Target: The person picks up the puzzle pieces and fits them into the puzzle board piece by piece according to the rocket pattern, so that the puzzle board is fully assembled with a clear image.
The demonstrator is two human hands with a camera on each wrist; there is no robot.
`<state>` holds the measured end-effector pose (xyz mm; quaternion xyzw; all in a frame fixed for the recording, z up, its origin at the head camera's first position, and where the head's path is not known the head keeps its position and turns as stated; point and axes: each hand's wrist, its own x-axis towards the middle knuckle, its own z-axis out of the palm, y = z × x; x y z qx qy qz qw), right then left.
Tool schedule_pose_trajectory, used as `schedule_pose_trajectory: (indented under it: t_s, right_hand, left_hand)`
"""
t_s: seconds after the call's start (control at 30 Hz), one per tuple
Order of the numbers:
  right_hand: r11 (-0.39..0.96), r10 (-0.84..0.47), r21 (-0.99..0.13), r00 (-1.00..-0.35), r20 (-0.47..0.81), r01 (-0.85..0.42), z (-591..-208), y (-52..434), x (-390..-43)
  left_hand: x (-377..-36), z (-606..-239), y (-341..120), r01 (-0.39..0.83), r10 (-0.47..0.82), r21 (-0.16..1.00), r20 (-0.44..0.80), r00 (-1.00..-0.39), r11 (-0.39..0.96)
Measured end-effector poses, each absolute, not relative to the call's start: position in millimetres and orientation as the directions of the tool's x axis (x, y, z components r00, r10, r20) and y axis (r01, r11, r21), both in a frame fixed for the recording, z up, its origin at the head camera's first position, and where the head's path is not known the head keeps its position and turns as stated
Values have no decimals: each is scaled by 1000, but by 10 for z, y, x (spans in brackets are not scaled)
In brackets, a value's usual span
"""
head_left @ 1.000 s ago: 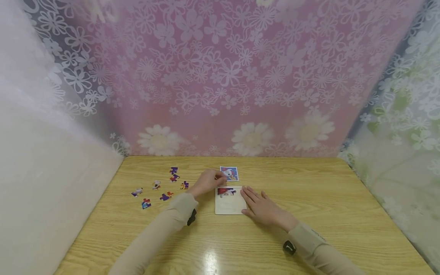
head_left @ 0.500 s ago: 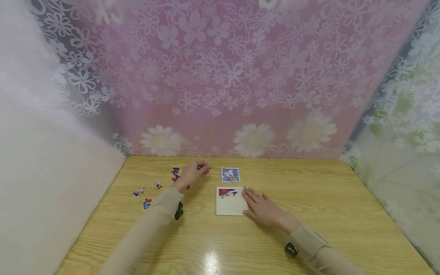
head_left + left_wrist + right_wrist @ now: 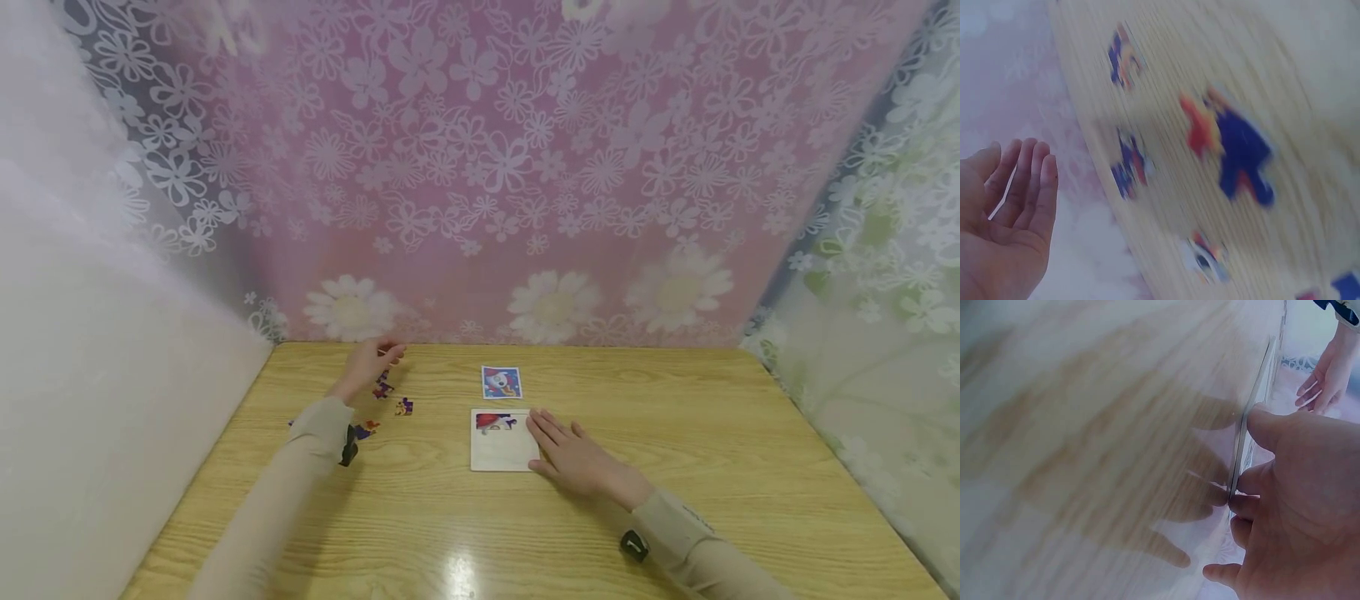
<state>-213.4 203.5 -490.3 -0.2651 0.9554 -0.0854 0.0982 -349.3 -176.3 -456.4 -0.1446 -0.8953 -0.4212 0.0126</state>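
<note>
In the head view my left hand hovers over jigsaw pieces at the table's far left, some hidden beneath the hand and sleeve. Its fingers are loosely bent with nothing between them, as the left wrist view shows the hand apart from a purple and red jigsaw piece. My right hand lies with extended fingers on the right edge of a white puzzle tray. Red, white and purple pieces sit in the tray's upper left. From the right wrist, the tray's edge shows against the fingertips.
A small picture card with a white dog-like figure lies just beyond the tray. Loose pieces, among them a yellow and purple jigsaw piece, lie left of the tray. A flowered curtain rises at the table's back edge.
My left hand has moved from the tray and card leftward to above the loose pieces. My right hand has stayed at the tray's right edge.
</note>
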Motion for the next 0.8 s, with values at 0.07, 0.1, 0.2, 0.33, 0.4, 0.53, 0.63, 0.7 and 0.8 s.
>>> schedule_pose_trajectory:
  t_s: [0.07,0.1,0.2,0.33,0.4,0.53,0.63,0.7,0.8]
  right_hand:
    - [846,-521,-215,-842,-142,-488,-4901,2032,-2132]
    - [845,-522,-216,-841,-140,-489,-4898,2031,-2130]
    - [842,-526,-219,-840,-133,-493,-4900,2034,-2128]
    - [837,-535,-216,-836,-126,-503,-4911,2045,-2127]
    - [836,-537,-209,-834,-125,-507,-4908,2048,-2122]
    - [835,-540,-204,-833,-121,-512,-4894,2046,-2109]
    - [830,-544,-216,-832,-110,-514,-4889,2048,-2104]
    - [824,-551,-220,-829,-94,-522,-4897,2054,-2107]
    - [813,-564,-223,-823,-70,-538,-4907,2063,-2110]
  left_hand:
    - [-3487,-4568,-1835,263,232,725,145,-962,637]
    - [-3484,-4575,-1866,252,221,716,138,-965,651]
    - [-3474,-4616,-1938,231,204,673,121,-971,703]
    - [-3450,-4646,-1984,213,199,632,94,-975,745]
    - [-3439,-4652,-1987,216,206,603,87,-975,768]
    - [-3428,-4652,-1963,233,238,523,58,-970,820]
    - [-3431,-4648,-1929,220,246,503,14,-969,836]
    - [-3444,-4663,-1917,200,235,499,-7,-972,843]
    - [-3469,-4702,-1917,185,220,489,-14,-975,852]
